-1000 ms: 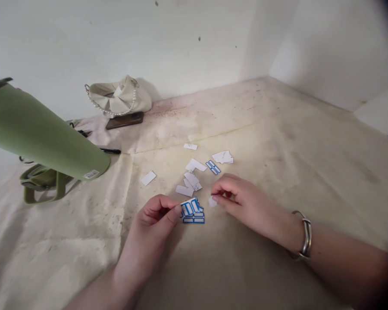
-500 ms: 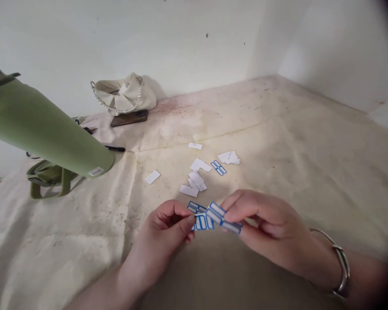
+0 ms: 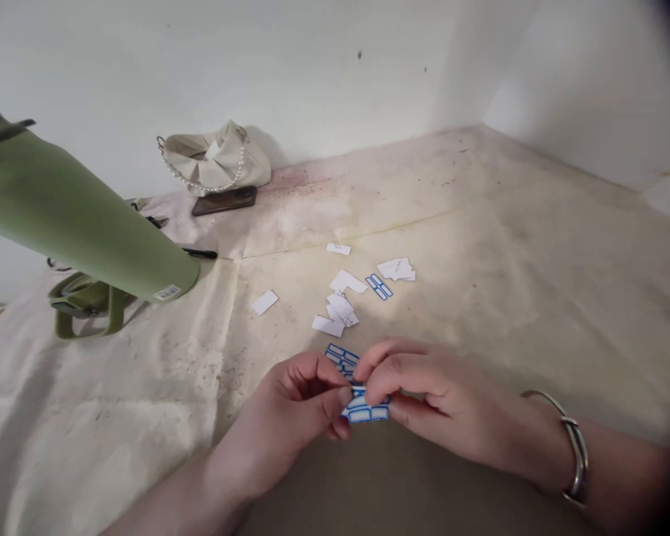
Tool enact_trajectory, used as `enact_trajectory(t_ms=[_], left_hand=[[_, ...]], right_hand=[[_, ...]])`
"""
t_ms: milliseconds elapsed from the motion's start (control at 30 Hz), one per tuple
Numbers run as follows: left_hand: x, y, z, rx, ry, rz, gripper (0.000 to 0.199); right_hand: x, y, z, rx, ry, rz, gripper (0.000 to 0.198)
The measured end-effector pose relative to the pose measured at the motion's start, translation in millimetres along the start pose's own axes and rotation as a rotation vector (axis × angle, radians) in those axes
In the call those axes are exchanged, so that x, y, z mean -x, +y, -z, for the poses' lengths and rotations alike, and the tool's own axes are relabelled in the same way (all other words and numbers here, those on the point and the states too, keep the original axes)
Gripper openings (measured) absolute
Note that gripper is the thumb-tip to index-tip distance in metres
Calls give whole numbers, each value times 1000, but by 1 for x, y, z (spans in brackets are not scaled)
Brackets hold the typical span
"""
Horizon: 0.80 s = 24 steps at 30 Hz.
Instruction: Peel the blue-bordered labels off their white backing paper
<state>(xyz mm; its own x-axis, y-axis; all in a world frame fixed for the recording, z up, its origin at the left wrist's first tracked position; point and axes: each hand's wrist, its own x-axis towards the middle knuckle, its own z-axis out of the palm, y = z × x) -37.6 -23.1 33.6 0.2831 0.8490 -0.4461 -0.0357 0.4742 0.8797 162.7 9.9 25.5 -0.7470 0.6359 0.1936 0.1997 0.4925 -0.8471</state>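
Between my two hands are small label stickers [image 3: 368,414], white with blue borders. My left hand [image 3: 307,398] pinches their left end between thumb and forefinger. At their right side, my right hand [image 3: 424,387] has its fingers closed on the labels, partly covering them. Just beyond the fingertips more blue-bordered labels [image 3: 340,356] show, lower part hidden; whether they are held or lie on the table I cannot tell. Farther off lies a separate label piece [image 3: 379,286] on the cloth, beside white paper slips [image 3: 348,281] and an overlapping pile of slips [image 3: 397,269].
A tall green tumbler [image 3: 89,216] stands at the left, with a green strapped lid [image 3: 86,305] by its base. Behind are a black pen [image 3: 202,254], a phone [image 3: 223,201] and a white pearl-handled bag [image 3: 217,160] near the wall. One slip [image 3: 265,302] lies apart.
My right hand has moved left and slightly down, bringing its labels against those in my left hand. The tilted label piece in my right fingers now lines up with the others.
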Motion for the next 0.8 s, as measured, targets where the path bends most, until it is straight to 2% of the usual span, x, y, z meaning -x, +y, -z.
enact_trajectory(t_ms=[167, 333, 633, 800], left_hand=[[0, -1, 1, 46, -29, 21, 14], [-1, -2, 1, 107, -47, 6, 13], [-1, -3, 0, 143, -13, 40, 11], [-2, -3, 1, 101, -5, 49, 14]], right_hand=[[1, 3, -8, -14, 80, -16, 25], [3, 3, -14, -2, 159, 53, 28], [2, -1, -5, 53, 9, 24, 24], [2, 0, -7, 63, 12, -4, 24]])
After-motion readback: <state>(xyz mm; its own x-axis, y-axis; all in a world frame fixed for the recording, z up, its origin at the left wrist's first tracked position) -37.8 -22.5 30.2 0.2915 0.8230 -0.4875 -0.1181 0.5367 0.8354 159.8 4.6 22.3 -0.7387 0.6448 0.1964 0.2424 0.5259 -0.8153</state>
